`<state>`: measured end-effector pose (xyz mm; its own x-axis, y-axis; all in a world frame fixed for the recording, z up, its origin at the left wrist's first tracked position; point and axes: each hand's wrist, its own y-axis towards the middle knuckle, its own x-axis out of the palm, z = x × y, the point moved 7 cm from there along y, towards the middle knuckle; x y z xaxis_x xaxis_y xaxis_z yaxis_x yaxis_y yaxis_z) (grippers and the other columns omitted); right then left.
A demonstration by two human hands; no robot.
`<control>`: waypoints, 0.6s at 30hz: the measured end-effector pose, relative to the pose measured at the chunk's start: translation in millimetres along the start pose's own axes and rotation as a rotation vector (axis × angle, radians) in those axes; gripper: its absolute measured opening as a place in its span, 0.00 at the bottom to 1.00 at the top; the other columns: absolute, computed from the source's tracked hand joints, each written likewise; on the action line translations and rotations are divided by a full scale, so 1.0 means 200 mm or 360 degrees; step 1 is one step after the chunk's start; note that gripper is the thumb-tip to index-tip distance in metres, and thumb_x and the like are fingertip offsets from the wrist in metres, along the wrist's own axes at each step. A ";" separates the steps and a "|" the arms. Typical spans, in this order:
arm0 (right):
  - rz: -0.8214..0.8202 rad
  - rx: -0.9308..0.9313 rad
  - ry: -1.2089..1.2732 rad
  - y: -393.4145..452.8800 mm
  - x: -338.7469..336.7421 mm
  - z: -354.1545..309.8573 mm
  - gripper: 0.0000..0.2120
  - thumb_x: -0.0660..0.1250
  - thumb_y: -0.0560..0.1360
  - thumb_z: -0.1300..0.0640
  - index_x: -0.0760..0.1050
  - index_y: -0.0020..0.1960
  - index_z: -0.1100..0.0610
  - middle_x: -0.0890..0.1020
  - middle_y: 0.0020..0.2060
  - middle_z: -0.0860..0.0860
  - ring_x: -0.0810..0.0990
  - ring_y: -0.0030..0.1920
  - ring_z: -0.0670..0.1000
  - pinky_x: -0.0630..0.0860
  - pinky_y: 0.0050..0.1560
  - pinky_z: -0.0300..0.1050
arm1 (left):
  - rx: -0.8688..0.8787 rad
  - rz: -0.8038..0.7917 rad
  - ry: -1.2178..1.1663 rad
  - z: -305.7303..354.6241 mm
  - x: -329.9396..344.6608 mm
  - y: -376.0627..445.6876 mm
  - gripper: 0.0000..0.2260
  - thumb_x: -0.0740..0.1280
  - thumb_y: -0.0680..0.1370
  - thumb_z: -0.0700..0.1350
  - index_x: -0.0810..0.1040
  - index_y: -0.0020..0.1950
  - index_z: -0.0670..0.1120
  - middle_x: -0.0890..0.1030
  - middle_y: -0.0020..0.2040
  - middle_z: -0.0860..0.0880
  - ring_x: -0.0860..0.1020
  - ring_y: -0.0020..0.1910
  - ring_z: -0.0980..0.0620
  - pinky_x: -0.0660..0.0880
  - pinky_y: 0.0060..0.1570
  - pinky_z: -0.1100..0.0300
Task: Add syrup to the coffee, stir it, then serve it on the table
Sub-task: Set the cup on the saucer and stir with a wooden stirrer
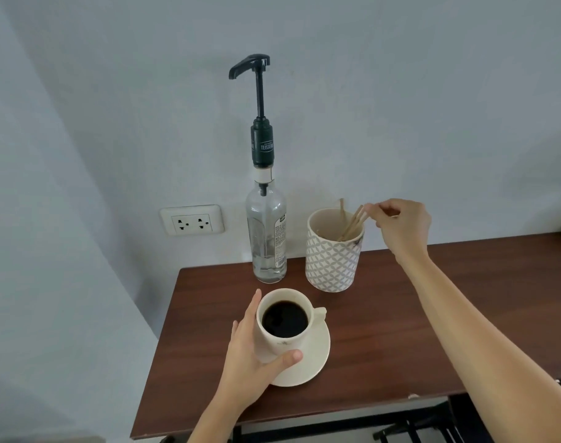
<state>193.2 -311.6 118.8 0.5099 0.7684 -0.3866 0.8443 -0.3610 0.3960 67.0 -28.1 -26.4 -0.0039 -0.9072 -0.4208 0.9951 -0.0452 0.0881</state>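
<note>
A wall socket (192, 219) sits on the left. The left hand (252, 353) wraps around the white cup (285, 318) of black coffee, which stands on its saucer (311, 362) on the brown tabletop (384, 330). Behind the cup stands the syrup bottle (266, 235) with its pump. Just beside it, a patterned holder (333, 254) contains wooden stirrers (352, 222). The right hand (400, 228) pinches the top of one stirrer.

The left hand (244, 356) cups the coffee cup (285, 318) on its saucer (308, 362). The right hand (400, 228) pinches a stir stick (357, 219) in the patterned holder (333, 260).
</note>
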 end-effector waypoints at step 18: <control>-0.0553 -0.0585 0.0165 -0.62 0.17 -0.32 0.07 0.71 0.76 0.57 0.80 0.39 0.57 0.79 0.29 0.45 0.74 0.31 0.43 0.68 0.33 0.31 | 0.0015 -0.0028 -0.0036 0.03 -0.01 -0.01 0.40 0.74 0.63 0.70 0.54 0.69 0.79 0.66 0.68 0.80 0.60 0.69 0.80 0.48 0.81 0.41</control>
<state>95.1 -207.1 109.3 0.1751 0.8652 -0.4699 0.8376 0.1200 0.5330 65.1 -29.3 -19.6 -0.0240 -0.9153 -0.4021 0.9938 -0.0654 0.0894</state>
